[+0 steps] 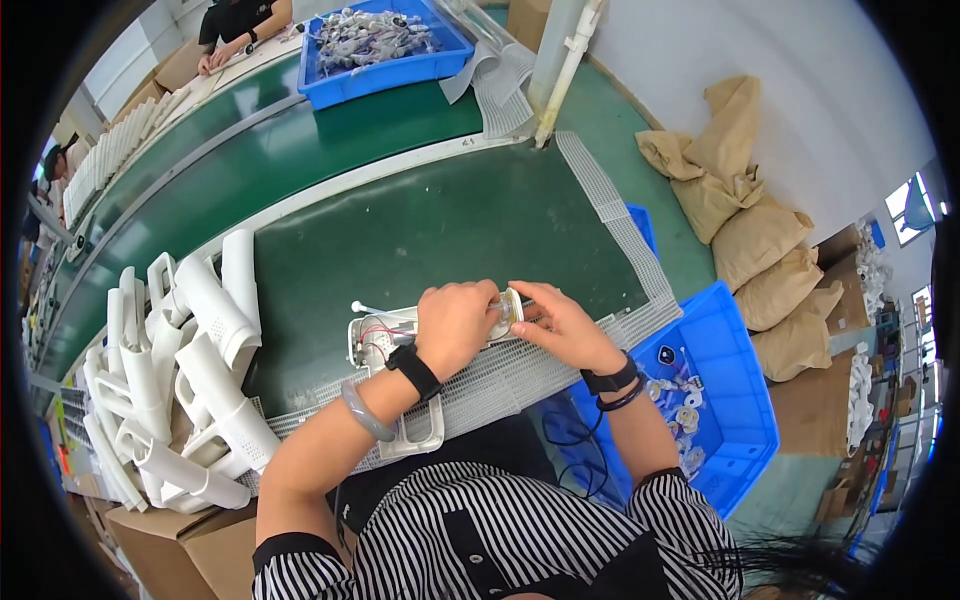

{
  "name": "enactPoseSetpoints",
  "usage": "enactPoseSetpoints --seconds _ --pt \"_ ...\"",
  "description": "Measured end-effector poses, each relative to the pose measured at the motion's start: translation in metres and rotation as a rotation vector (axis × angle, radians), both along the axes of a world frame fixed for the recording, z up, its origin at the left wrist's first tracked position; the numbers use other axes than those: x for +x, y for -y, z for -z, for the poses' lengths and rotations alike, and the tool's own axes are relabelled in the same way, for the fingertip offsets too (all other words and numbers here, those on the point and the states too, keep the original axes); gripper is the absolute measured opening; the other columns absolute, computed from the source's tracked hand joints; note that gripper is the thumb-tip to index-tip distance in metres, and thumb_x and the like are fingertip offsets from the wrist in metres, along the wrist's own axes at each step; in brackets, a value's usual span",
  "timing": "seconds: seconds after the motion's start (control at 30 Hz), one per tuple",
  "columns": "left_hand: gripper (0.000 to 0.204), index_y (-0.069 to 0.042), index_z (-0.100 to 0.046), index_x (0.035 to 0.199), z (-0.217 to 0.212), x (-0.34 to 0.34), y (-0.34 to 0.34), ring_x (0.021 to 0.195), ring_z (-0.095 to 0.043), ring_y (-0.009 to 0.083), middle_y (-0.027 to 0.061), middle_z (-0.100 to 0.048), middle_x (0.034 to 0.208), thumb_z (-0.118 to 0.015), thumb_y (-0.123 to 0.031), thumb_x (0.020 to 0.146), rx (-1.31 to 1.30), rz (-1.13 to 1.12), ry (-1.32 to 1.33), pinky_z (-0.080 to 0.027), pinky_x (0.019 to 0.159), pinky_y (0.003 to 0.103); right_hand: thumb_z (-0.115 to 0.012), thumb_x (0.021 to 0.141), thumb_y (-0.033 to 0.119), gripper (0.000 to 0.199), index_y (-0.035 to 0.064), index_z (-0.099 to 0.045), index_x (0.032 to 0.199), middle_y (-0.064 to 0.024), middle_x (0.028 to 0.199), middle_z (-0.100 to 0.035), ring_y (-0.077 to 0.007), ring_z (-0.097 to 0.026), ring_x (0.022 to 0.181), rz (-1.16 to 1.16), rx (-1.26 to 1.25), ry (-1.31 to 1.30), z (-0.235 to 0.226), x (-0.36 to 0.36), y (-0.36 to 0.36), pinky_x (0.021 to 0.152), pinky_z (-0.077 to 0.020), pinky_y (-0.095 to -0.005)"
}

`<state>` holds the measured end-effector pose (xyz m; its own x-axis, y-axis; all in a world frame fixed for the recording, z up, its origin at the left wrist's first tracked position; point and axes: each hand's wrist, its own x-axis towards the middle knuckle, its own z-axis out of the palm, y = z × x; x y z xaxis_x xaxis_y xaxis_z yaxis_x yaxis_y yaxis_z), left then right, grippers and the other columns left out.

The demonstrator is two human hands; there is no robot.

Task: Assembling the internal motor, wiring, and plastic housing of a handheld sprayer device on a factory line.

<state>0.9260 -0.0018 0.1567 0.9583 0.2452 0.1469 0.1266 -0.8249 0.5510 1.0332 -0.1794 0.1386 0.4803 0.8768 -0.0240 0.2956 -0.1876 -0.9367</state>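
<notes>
1. A white plastic housing (395, 345) with red and black wiring exposed is lain on a white mesh mat (560, 360) at the near edge of the green counter (450, 220), its long axis running toward the person's body.
2. The left hand (455, 325) is curled over the housing's far right corner, closed on it from above.
3. The right hand (565, 322) is closed in a pinch on a small white part (512, 305), held against that same corner; both hands meet there, touching.
4. Stacked white shells (190, 370) crowd the left side; a blue bin (735, 400) of small parts stands just right, below counter level.
5. Open room is left only ahead, across the bare counter.
</notes>
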Motion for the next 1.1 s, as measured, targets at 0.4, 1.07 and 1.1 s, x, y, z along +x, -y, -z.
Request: enactPoseSetpoints --seconds 0.4,1.07,1.1 --pt "0.013 -0.007 -0.069 0.089 0.010 0.004 0.001 0.078 -0.069 0.0321 0.0107 -0.072 0.083 -0.068 -0.018 0.082 0.040 0.011 -0.012 -0.053 0.069 0.044 -0.071 0.093 0.021 0.061 -0.0054 -0.045 0.141 -0.0156 0.104 -0.072 -0.0171 -0.069 0.085 -0.039 -0.050 -0.095 -0.001 0.008 -0.004 0.076 -0.0534 -0.0288" --pt "0.014 -0.005 -0.067 0.092 0.009 0.003 0.000 0.081 -0.068 0.0326 0.0121 -0.071 0.084 -0.068 -0.015 0.083 -0.019 0.020 -0.026 -0.053 0.069 0.044 -0.074 0.088 0.025 0.055 -0.0020 -0.055 0.132 -0.0158 0.091 -0.073 -0.0221 -0.069 0.077 -0.181 -0.276 0.163 -0.033 0.026 -0.019 0.070 -0.0533 -0.0324" --pt "0.013 -0.005 -0.067 0.092 0.010 0.003 0.001 0.081 -0.068 0.0327 0.0123 -0.071 0.084 -0.068 -0.015 0.083 -0.004 0.022 -0.013 -0.053 0.069 0.044 -0.074 0.090 0.022 0.055 -0.0017 -0.053 0.135 -0.0141 0.094 -0.074 -0.0159 -0.068 0.076 -0.210 -0.317 0.129 -0.033 0.026 -0.019 0.071 -0.0529 -0.0293"
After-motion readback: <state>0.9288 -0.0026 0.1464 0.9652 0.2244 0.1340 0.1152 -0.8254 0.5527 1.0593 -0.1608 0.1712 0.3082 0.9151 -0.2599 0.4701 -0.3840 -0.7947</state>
